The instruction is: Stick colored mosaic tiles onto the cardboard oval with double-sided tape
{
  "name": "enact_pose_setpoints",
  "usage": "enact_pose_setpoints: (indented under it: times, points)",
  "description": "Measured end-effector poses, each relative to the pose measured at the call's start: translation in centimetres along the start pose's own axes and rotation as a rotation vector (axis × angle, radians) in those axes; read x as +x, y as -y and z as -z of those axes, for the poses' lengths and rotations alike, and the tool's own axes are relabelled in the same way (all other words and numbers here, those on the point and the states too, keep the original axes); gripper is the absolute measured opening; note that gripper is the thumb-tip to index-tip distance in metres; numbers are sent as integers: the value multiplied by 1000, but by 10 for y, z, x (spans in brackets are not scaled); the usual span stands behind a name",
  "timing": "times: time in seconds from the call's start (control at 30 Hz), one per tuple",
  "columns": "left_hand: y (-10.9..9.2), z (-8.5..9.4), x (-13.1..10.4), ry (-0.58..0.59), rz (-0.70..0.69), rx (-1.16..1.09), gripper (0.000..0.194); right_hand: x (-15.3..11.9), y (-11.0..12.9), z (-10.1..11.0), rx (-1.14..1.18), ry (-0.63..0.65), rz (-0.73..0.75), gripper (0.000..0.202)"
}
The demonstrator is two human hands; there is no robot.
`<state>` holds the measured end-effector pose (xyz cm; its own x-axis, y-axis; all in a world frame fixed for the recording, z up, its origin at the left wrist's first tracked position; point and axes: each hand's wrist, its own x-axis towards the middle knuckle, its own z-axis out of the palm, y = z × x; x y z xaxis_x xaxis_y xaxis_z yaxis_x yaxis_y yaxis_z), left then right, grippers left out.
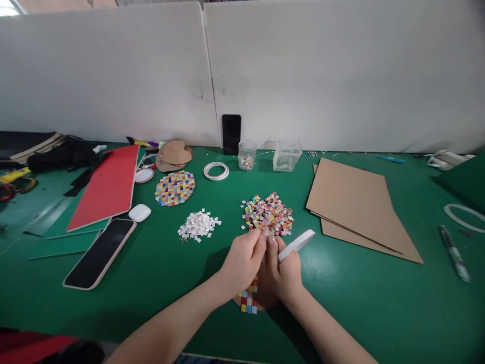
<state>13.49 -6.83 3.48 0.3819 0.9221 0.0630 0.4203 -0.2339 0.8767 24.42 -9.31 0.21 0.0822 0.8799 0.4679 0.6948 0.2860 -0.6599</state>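
1. Your left hand [242, 260] is pinched closed, thumb against curled fingers, above the middle of the tabletop's [379, 308] near edge; whatever lies between its fingertips is hidden.
2. Your right hand [286, 270] is clenched beside it, fingertips meeting the left's, with a tape roll [297, 244] caught among its fingers; part of the roll is covered by them.
3. The disc [268, 299] lies under your hands, near the tabletop's near edge. You see only a brown strip and some tiles [249, 299] on it; your hands and wrists hide the rest.
4. Just past your fingertips, farther from the near edge, is the coloured heap [268, 215], its closest part covered. The white heap [199, 226] sits to its left.
5. Toward the tabletop's far edge you have a tiled disc [175, 188], a tape ring [216, 171], a cup [247, 156] with small pieces inside and a clear box [287, 156]. An upright phone [231, 134] stands against the panels.
6. To the left, scissors [23, 185] are cut off by the view, and the red board [108, 187] covers part of what lies beneath.
7. To the right, a white ring [464, 218] is cut off near the pen [454, 253], whose markings are too blurred to read.
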Motion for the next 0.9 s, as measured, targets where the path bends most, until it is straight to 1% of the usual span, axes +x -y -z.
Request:
enact_pose_setpoints:
  times: [0.1,0.17,0.3,0.4,0.53,0.63,0.77,0.9]
  points:
    - [-1,6,2,40,30,-120,32,-3,-3,-3,95,39,-88,30]
    - [-3,10,3,45,26,-140,32,-4,-5,-4,150,58,-136,30]
    - [-7,14,4,91,-46,-10,25,-2,-6,-4,175,42,-176,34]
    - [-6,12,3,122,-110,95,20,-1,-6,-3,163,22,-188,34]
    - [0,6,1,82,-163,238,22,0,-6,-3,188,34,-212,33]
    - [2,4,1,38,-180,301,22,-1,-5,-2,235,72,-208,31]
    - [2,5,2,10,-189,326,22,-1,-3,-2,253,98,-201,28]
    - [-1,7,2,-7,-161,303,23,0,-3,-4,251,99,-190,26]
